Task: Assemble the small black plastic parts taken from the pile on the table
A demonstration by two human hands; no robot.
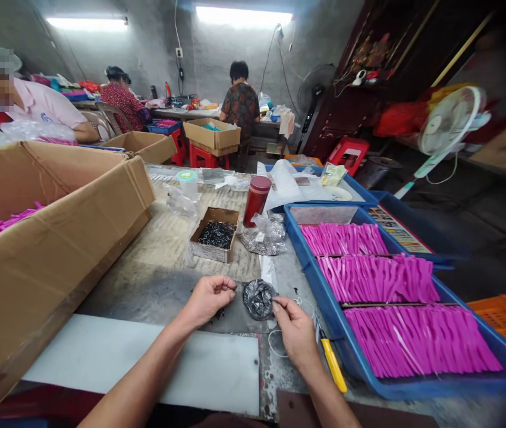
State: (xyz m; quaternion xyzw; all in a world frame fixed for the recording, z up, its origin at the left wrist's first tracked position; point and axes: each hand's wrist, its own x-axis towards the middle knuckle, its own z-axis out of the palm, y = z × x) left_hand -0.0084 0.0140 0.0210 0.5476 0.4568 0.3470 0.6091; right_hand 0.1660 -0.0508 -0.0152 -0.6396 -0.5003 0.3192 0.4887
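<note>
My left hand point(210, 297) rests on the table with its fingers curled in a pinch over a few small black parts; what it holds is too small to name. My right hand point(295, 330) is also pinched, fingertips touching the edge of a small crumpled plastic bag of black parts point(258, 298) lying between both hands. A thin white cord point(275, 348) loops beside the right hand. A yellow-handled tool point(333, 364) lies just right of my right wrist, against the blue tray point(324, 297) filled with rows of magenta plastic pieces point(375, 278).
A big open cardboard box point(47, 238) with magenta pieces fills the left. A small carton of black parts point(216, 235), a red cup point(256, 201) and plastic bags point(265, 235) sit ahead. Other people work at the left and at far tables. A white fan point(449, 122) stands right.
</note>
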